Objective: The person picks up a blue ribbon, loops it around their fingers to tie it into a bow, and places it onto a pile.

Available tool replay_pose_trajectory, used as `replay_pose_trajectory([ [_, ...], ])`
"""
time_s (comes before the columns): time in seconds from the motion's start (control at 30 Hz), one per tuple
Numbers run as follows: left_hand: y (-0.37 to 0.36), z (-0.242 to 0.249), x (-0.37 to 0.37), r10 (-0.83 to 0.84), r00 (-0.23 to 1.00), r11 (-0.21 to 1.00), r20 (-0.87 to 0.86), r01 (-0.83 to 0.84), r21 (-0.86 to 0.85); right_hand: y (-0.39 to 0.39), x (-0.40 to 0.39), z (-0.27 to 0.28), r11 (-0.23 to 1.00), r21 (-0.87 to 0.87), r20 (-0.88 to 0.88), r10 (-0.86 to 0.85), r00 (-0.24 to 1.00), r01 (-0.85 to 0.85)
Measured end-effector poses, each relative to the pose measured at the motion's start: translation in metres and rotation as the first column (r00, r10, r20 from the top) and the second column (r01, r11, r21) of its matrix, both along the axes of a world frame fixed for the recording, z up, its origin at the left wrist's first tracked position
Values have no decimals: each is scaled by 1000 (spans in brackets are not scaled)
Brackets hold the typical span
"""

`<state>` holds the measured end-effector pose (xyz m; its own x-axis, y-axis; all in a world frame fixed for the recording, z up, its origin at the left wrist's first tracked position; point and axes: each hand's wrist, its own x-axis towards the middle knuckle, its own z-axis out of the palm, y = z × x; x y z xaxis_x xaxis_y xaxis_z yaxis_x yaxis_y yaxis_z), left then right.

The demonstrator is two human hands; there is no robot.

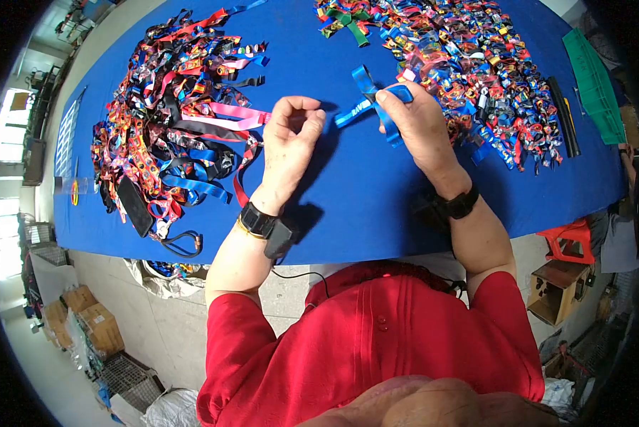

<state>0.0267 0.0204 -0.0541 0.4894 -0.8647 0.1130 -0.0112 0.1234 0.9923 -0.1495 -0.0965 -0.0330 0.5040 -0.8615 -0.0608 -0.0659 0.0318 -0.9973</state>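
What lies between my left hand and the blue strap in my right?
Only bare blue cloth, partly shadowed, shows between the left hand and the blue strap, in the head view.

The setting is a workshop or small packing room. Indicators: a large work table (362,228) under a blue cloth, bearing two heaps of printed ribbon straps (184,107); cardboard boxes (95,327) and wire crates (131,377) on a bare, hard floor (170,320); loaded shelving (42,121) beside bright windows (6,238).
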Motion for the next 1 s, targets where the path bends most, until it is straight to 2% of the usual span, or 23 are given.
replay_pose_trajectory([
  [0.07,3,3,1,29,990,1000,136,-29,5,1,0,-4,998,-43,17,44,999,-44],
  [0.13,4,4,-4,-137,989,990,-48,135,-25,3,0,-6,994,-71,1,85,996,-84],
  [0.23,4,3,-14,-211,974,977,-85,211,-18,10,3,-8,977,-131,-50,161,986,-166],
  [0.33,4,10,-9,-231,973,971,24,229,66,13,4,-6,957,-48,106,290,951,-286],
  [0.43,3,5,-5,-315,924,947,-217,321,-10,13,2,-3,950,-98,77,304,950,-296],
  [0.57,3,-2,-4,-305,909,950,-285,312,-23,14,1,1,924,-87,130,380,916,-371],
  [0.63,3,-2,0,-290,883,951,-369,310,-6,14,-2,2,949,-104,95,307,947,-298],
  [0.67,2,-3,1,-305,886,948,-351,319,-19,14,-3,2,959,-113,77,270,960,-261],
  [0.7,2,-3,2,-319,888,944,-332,327,-32,15,-3,6,975,-79,107,216,971,-208],
  [0.8,4,-1,2,-354,887,931,-296,365,-21,5,-3,0,980,-188,219,114,969,-73],
  [0.93,5,14,-6,-398,867,906,-298,423,20,4,2,-6,979,-183,219,129,967,-89],
  [1.0,5,11,-5,-453,841,878,-295,478,12,6,3,-10,971,-155,174,208,963,-182],
])
